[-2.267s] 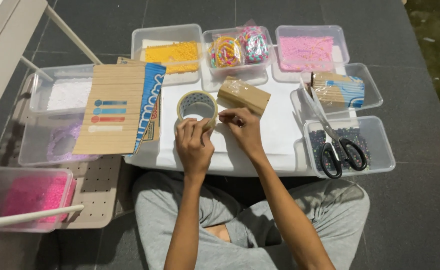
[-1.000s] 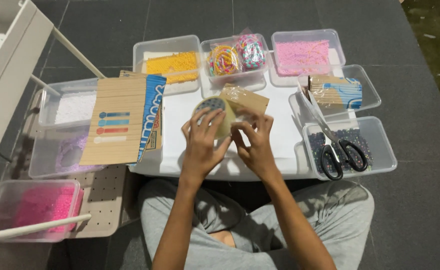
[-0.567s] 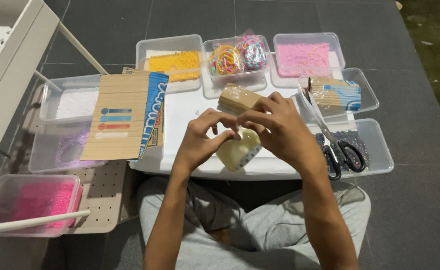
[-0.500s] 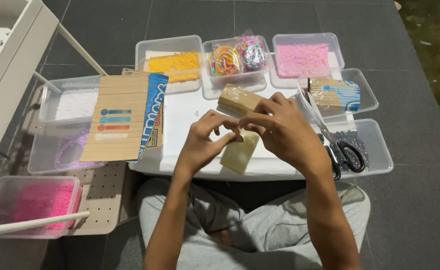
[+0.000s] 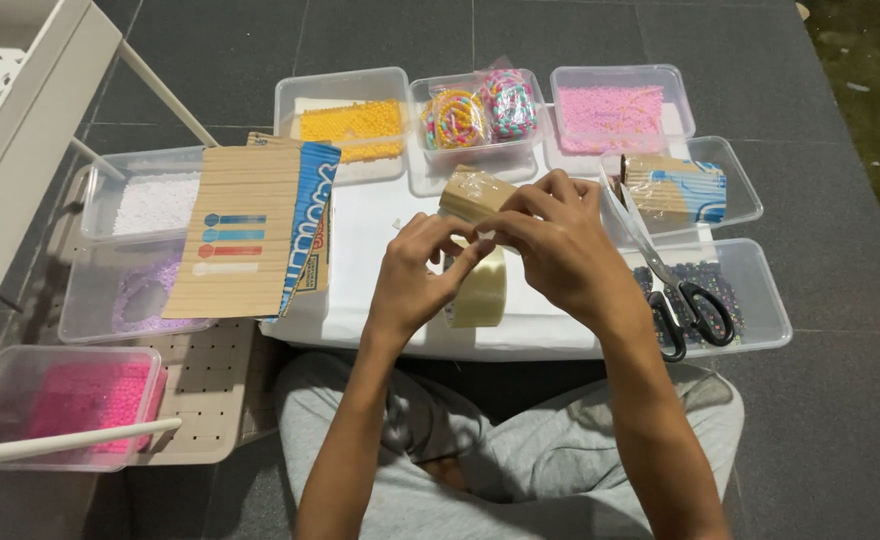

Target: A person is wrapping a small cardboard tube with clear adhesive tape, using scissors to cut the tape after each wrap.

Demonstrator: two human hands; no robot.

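Both hands meet above the white tabletop point(image 5: 380, 225), with a roll of pale tape point(image 5: 480, 290) held edge-on between them. The left hand point(image 5: 422, 270) has its grip closed on the roll's upper rim, and the right hand point(image 5: 560, 245) pinches the same rim from the other side; the roll hangs just below the fingertips. Behind them lies a wrapped bundle of wooden sticks point(image 5: 472, 192). The low tabletop stands on dark floor tiles point(image 5: 840, 400). A tan and blue flat package point(image 5: 255, 232) lies at left. Clear tubs hold yellow beads point(image 5: 350, 122), pink beads point(image 5: 615, 105) and scissors point(image 5: 675, 290).
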